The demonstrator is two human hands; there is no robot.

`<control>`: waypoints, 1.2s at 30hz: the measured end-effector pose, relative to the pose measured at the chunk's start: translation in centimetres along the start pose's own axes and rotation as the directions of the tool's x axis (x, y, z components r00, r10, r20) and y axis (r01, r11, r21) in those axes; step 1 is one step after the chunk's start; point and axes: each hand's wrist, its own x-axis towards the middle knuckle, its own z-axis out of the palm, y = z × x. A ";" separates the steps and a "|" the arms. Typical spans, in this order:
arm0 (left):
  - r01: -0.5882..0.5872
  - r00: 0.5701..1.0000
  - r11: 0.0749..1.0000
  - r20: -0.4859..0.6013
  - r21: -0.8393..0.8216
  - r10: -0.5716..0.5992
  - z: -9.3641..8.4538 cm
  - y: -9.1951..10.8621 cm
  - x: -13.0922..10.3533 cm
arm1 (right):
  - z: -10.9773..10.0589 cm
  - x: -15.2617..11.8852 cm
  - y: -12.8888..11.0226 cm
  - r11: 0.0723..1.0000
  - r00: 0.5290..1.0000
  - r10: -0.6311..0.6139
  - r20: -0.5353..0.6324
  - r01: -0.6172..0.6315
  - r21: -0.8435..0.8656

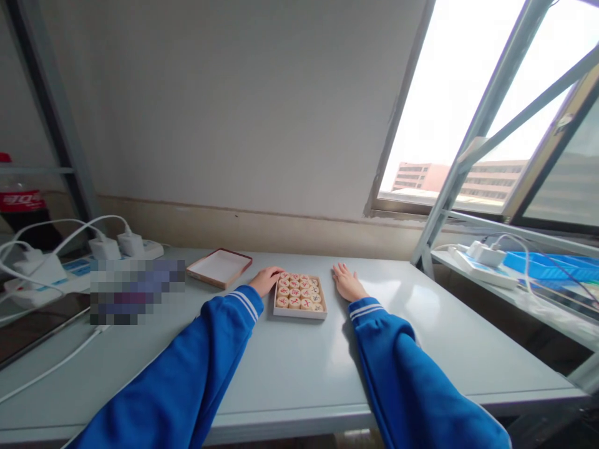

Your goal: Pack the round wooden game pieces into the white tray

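A shallow open box [299, 315] stands on the table between my hands. It holds rows of round wooden Chinese chess pieces [294, 293], most with red characters and some at the right with darker ones. My left hand [266, 280] is at the box's far left corner, fingers stretched out and the tips touching or very close to the rim; the exact contact is hard to make out. To the right of the box, my right hand [349, 284] lies flat on the table with its fingers apart, holding nothing. Behind my left forearm lies the box lid [219, 268], inner side up.
On the left are a power strip [152, 249] with white plugs and cables, a dark phone-like slab [42, 324], a blurred-out item [135, 293] and a cola bottle [23, 206]. A metal-framed shelf [515, 293] with another power strip and a blue tray [552, 265] stands right.
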 end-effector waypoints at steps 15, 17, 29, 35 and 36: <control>0.009 1.000 1.000 0.000 0.004 -0.009 0.2 -0.5 0.3 | -4.1 -0.9 -1.8 0.897 0.885 -0.365 -0.289 0.417 0.146; -0.003 1.000 1.000 0.002 0.017 0.003 0.2 -0.6 0.3 | -3.8 -1.0 -3.2 0.807 0.831 -0.534 -0.158 0.557 0.197; -0.023 0.999 1.000 0.037 0.002 0.023 0.2 -1.2 0.6 | -3.1 -1.4 -2.4 0.893 0.884 -0.315 -0.346 0.400 0.208; -0.026 0.998 0.999 0.049 0.021 0.025 -0.1 -1.0 0.5 | -2.1 -1.2 1.7 0.988 0.964 -0.093 -0.248 0.121 0.098; -0.027 0.998 0.999 0.051 0.028 0.025 -0.1 -0.9 0.4 | -1.9 -1.3 2.1 0.995 0.966 -0.061 -0.249 0.078 0.059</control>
